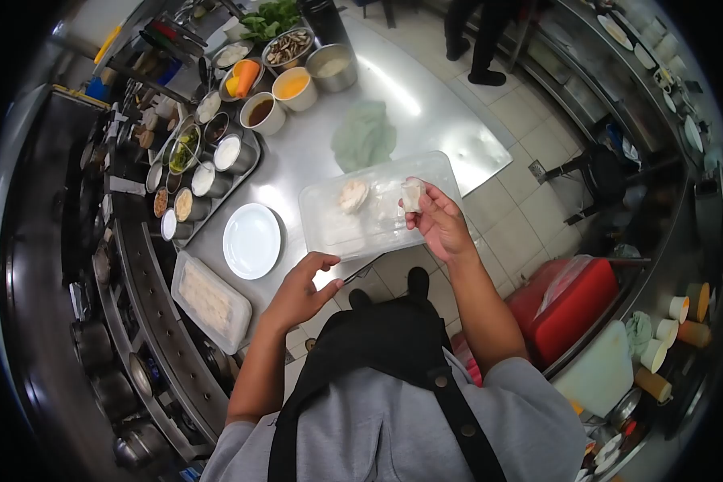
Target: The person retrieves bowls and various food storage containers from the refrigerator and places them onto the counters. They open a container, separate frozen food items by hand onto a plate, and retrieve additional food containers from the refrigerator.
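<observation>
Along the left edge, rounded dark metal pots (92, 345) stand beside a long steel rail pierced with holes (165, 329). Next comes a lidded-looking translucent plastic box (243, 315) with pale contents, set at the near left side of the shiny steel table (458, 153). Beyond it, a rectangular metal tray (239, 175) carries several round cups of white, green and brown ingredients. A round white plate (251, 241) lies just beside that tray, and farther back are a white bowl of dark brown liquid (263, 113), a metal bowl of sliced mushrooms (289, 48) and a white bowl of orange liquid (295, 88). The person's left hand (299, 291) hangs with thumb and fingers apart near the close left corner of a large clear rectangular plastic container (377, 233); whether a fingertip touches the rim cannot be told. Within the container's left half sits a rounded pale lump (353, 195), and behind the container lies a crumpled pale green sheet (364, 135). Above the container's right half, the right hand (439, 222) grips a small whitish piece (412, 193), thumb and fingers clamped on it. Farther right, a co-worker's dark-clad legs (484, 40) show on the tiles, nearer a red bin (570, 301), then a white board (593, 369).
</observation>
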`<state>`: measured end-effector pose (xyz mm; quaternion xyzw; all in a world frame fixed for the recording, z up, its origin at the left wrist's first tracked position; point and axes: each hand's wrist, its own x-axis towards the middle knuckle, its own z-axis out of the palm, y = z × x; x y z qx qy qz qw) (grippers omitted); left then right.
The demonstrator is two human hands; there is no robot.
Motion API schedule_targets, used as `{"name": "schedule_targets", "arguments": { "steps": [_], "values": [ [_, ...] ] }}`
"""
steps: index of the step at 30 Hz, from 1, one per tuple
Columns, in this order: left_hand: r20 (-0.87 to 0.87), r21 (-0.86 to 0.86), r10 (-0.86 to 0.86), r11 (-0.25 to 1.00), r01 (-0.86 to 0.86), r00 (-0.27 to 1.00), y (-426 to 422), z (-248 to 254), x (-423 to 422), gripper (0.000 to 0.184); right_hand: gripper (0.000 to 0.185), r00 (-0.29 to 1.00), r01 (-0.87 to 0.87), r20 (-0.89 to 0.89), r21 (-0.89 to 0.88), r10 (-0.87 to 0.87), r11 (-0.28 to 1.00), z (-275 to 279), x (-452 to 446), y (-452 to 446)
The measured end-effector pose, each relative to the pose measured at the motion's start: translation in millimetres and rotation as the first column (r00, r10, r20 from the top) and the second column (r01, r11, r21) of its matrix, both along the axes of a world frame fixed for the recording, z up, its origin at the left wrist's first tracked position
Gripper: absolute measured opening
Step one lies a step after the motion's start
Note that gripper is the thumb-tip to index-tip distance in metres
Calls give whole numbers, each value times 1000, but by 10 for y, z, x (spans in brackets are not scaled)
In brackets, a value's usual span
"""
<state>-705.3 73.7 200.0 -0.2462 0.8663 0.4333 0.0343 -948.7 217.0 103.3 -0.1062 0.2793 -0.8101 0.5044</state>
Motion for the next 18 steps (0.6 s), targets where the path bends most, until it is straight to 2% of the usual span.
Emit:
{"name": "schedule_targets", "arguments": {
  "steps": [1,3,4,5,6,7,8,9,11,13,15,17,18],
  "values": [
    [31,-6,39,999,-39,999,13,-1,13,37,42,1000,-9,1,-4,9,1000,-34,-45,13],
    [56,-20,96,995,-95,994,31,-59,78,37,43,958,124,-280,215,-60,969,-107,-118,-15],
    [61,-15,126,992,-126,990,30,-125,122,37,43,958,109,-284,206,-47,973,-38,-134,-28],
    [67,-9,157,988,-157,985,32,-176,162,37,45,793,256,-610,340,5,905,63,-127,-21],
    [65,-15,176,984,-176,982,48,-218,202,37,46,528,436,-840,392,122,810,124,-116,-33],
    [64,1,187,982,-187,980,83,-233,214,35,46,525,421,-842,386,127,821,121,-121,-68],
    [61,18,197,980,-199,978,114,-260,224,33,49,271,486,-940,322,210,813,99,-141,-98],
    [57,13,216,976,-217,975,121,-328,239,33,51,-5,532,-959,236,282,813,73,-156,-132],
    [-61,-99,270,956,-275,961,118,-438,230,32,52,-50,491,-942,265,331,830,-4,-152,-216],
    [-110,-118,353,924,-365,929,86,-542,237,29,53,-107,446,-919,297,379,844,17,-141,-231],
    [-141,-52,526,842,-537,839,17,-724,296,29,55,-141,479,-964,134,227,868,158,-128,-172],
    [-131,-7,635,768,-641,762,-7,-738,393,29,62,-108,618,-988,18,107,786,72,-181,-12],
    [-119,-50,630,768,-638,768,-2,-750,483,30,68,-46,685,-991,62,128,726,7,-191,121]
  ]
}}
